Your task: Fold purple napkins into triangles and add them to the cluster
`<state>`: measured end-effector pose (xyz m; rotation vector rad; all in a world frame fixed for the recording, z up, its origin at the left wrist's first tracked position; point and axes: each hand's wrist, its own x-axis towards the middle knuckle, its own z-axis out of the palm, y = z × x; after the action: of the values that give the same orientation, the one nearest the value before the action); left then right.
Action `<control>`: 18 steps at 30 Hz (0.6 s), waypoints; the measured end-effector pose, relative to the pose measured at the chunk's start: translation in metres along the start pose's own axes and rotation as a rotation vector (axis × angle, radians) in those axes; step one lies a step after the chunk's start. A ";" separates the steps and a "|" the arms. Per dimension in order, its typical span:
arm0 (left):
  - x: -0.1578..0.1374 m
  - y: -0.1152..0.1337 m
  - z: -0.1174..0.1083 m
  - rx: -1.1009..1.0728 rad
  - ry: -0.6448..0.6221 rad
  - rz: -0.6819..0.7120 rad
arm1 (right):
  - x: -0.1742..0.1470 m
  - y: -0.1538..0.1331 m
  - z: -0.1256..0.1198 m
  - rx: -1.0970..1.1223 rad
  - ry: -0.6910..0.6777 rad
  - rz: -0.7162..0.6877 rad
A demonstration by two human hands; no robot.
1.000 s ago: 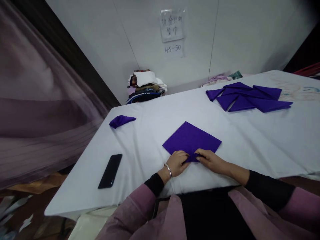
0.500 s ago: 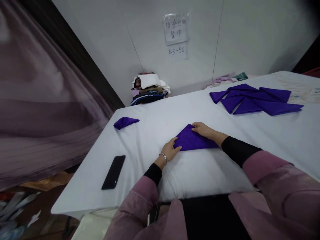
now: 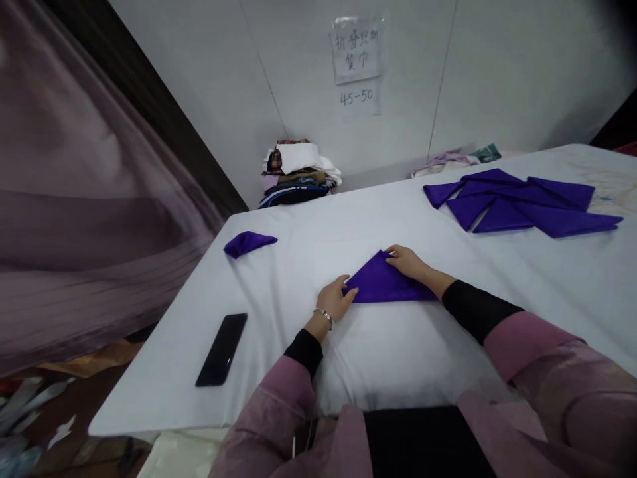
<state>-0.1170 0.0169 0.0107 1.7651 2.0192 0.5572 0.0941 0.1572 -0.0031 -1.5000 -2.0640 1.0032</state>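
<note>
A purple cloth napkin (image 3: 385,282), folded into a triangle, lies flat on the white-covered table in front of me. My left hand (image 3: 336,299), with a bracelet at the wrist, grips its left corner between thumb and fingers. At the top edge, near the peak, my right hand (image 3: 405,260) pinches the cloth; its wrist and forearm hide the right corner. Away to the left rests a smaller folded purple napkin (image 3: 249,243), apart from both hands.
Several folded purple napkins (image 3: 502,202) overlap at the right back of the white table (image 3: 288,372). A black phone (image 3: 222,350) lies at front left. Stacked clothes (image 3: 298,174) stand behind the far edge, below a paper sign (image 3: 357,50). A curtain (image 3: 99,199) hangs left.
The view has shifted slightly. My left hand has slid a little outward along the napkin's left corner; my right hand keeps its hold near the peak.
</note>
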 end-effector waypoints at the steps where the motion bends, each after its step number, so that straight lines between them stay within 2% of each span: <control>1: 0.003 0.003 -0.002 0.011 -0.017 0.002 | 0.000 0.000 -0.001 -0.006 0.003 0.001; 8: 0.021 0.020 -0.005 0.093 -0.107 -0.032 | 0.001 -0.002 -0.001 -0.094 0.050 -0.017; 18: 0.010 0.005 0.009 0.046 0.036 -0.026 | -0.004 -0.002 0.008 -0.289 0.089 -0.138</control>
<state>-0.1089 0.0275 0.0053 1.7649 2.0914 0.5424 0.0888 0.1502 -0.0062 -1.4792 -2.2865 0.5957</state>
